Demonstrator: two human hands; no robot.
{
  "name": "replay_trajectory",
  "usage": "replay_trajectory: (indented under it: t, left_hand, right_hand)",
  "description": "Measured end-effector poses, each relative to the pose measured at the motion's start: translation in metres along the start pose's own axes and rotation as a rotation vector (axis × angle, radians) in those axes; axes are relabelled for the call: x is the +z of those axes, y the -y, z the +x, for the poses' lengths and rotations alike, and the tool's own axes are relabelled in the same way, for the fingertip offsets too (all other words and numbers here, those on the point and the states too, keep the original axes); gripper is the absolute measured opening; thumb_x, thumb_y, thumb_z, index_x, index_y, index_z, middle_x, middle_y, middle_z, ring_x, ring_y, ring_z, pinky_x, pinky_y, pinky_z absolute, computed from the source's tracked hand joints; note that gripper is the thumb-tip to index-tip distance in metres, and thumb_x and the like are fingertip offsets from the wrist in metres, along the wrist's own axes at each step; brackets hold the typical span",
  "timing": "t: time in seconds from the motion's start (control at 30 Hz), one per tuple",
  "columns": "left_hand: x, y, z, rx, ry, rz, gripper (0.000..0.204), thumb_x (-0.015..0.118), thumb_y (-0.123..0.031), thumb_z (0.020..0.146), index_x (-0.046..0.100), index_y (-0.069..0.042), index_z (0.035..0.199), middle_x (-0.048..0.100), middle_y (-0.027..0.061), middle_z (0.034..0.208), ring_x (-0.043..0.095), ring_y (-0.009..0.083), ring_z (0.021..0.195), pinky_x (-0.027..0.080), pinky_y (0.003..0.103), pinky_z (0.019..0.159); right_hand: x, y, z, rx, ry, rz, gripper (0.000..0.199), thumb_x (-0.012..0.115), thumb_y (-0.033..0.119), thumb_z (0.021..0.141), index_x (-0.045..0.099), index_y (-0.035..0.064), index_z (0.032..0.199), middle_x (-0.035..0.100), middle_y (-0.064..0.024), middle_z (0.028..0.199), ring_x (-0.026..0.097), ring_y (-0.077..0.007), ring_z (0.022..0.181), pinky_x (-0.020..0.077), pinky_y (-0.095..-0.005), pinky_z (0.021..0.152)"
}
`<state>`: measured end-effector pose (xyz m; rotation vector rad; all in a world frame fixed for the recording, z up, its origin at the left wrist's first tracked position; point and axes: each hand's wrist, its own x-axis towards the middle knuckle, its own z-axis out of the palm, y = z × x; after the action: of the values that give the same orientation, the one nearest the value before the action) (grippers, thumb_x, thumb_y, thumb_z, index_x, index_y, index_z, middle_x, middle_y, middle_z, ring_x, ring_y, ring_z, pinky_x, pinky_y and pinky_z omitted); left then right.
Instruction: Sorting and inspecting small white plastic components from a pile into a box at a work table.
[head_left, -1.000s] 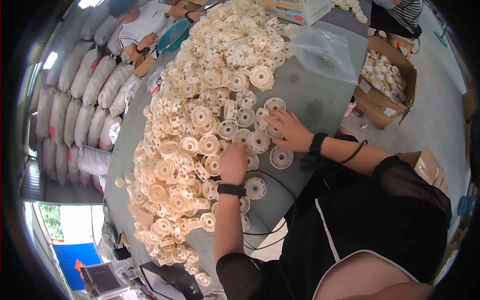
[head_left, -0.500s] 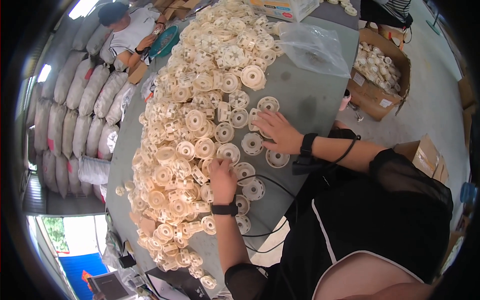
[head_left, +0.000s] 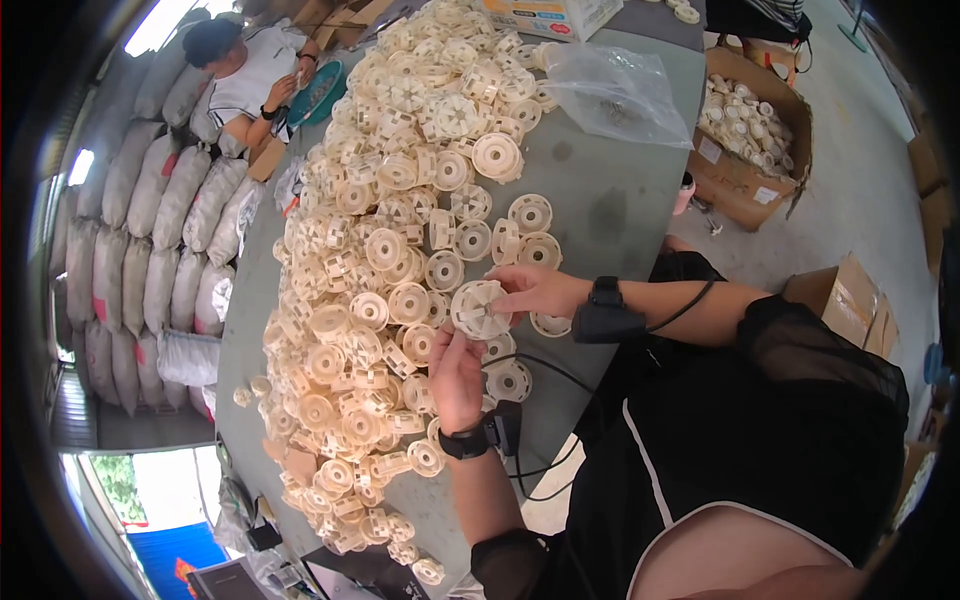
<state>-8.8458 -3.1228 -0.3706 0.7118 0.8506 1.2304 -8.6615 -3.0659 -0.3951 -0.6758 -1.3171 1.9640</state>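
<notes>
A round cream plastic part (head_left: 478,309) with slots around its face is held up between my hands. My right hand (head_left: 530,292) grips its right edge, thumb on the face. Close under the same part, my left hand (head_left: 456,375) has its thumb and fingers drawn together at the lower left rim; whether they pinch it is hard to make out. Loose parts of the same kind lie flat around them, among them a ring-shaped part (head_left: 540,251) above my right hand and another (head_left: 509,380) beside my left hand.
A big heap of cream parts (head_left: 385,250) covers the green-grey table (head_left: 610,190). A clear plastic bag (head_left: 620,95) lies at the far side. Cables run by my wrists. A carton of parts (head_left: 745,190) stands on the right; another person (head_left: 245,85) handles a teal basin (head_left: 318,95) at far left.
My right hand has come left from the loose parts and now holds one raised part. My left hand has turned and moved slightly down and right, toward it.
</notes>
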Motion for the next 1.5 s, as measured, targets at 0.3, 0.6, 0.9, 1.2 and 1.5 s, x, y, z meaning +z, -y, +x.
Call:
replay_trajectory:
  t: [0.3, 0.6, 0.9, 1.2, 1.5]
  left_hand:
    - [0.025, 0.022, -0.016, 0.224, -0.296, 0.627, 0.039, 0.057, -0.002, 0.080, 0.046, 0.002, 0.117, 0.058, 0.0052, 0.087, 0.053, 0.0071, 0.074, 0.043, 0.020, 0.066]
    - [0.038, 0.031, -0.016, 0.364, -0.444, 0.773, 0.026, 0.060, 0.000, 0.077, 0.049, 0.004, 0.101, 0.058, 0.0077, 0.079, 0.055, 0.0095, 0.074, 0.044, 0.020, 0.064]
    - [0.033, 0.039, -0.005, 0.386, -0.474, 0.719, 0.022, 0.060, 0.002, 0.076, 0.046, 0.000, 0.092, 0.052, 0.0057, 0.085, 0.051, 0.0095, 0.072, 0.044, 0.021, 0.066]
    - [0.034, 0.014, -0.002, 0.564, -0.222, 1.179, 0.027, 0.058, 0.005, 0.075, 0.051, 0.002, 0.101, 0.052, 0.0074, 0.099, 0.050, 0.0119, 0.089, 0.043, 0.025, 0.075]
    - [0.032, 0.032, -0.006, 0.384, -0.325, 1.020, 0.031, 0.063, -0.003, 0.076, 0.054, 0.005, 0.104, 0.061, 0.0107, 0.084, 0.059, 0.0120, 0.073, 0.047, 0.023, 0.067]
  right_hand:
    - [0.000, -0.010, -0.003, -0.111, -0.073, -0.165, 0.026, 0.066, 0.010, 0.075, 0.049, 0.0040, 0.094, 0.053, 0.0013, 0.083, 0.049, -0.0057, 0.073, 0.0431, -0.0210, 0.064]
    - [0.018, -0.011, -0.017, -0.239, -0.336, -0.543, 0.034, 0.070, 0.024, 0.068, 0.045, 0.0028, 0.077, 0.046, -0.0061, 0.062, 0.045, -0.0153, 0.055, 0.0376, -0.0287, 0.051]
    - [0.020, -0.005, -0.016, -0.226, -0.436, -0.569, 0.035, 0.070, 0.026, 0.068, 0.043, 0.0037, 0.073, 0.045, -0.0053, 0.059, 0.044, -0.0168, 0.053, 0.0364, -0.0298, 0.050]
    - [0.013, -0.006, -0.013, -0.169, -0.208, -0.299, 0.042, 0.067, 0.027, 0.072, 0.051, 0.0011, 0.101, 0.053, -0.0059, 0.080, 0.048, -0.0121, 0.072, 0.0409, -0.0255, 0.064]
    - [0.010, -0.010, -0.015, -0.193, -0.256, -0.450, 0.037, 0.065, 0.028, 0.072, 0.051, 0.0008, 0.093, 0.053, -0.0078, 0.073, 0.050, -0.0159, 0.065, 0.0413, -0.0285, 0.060]
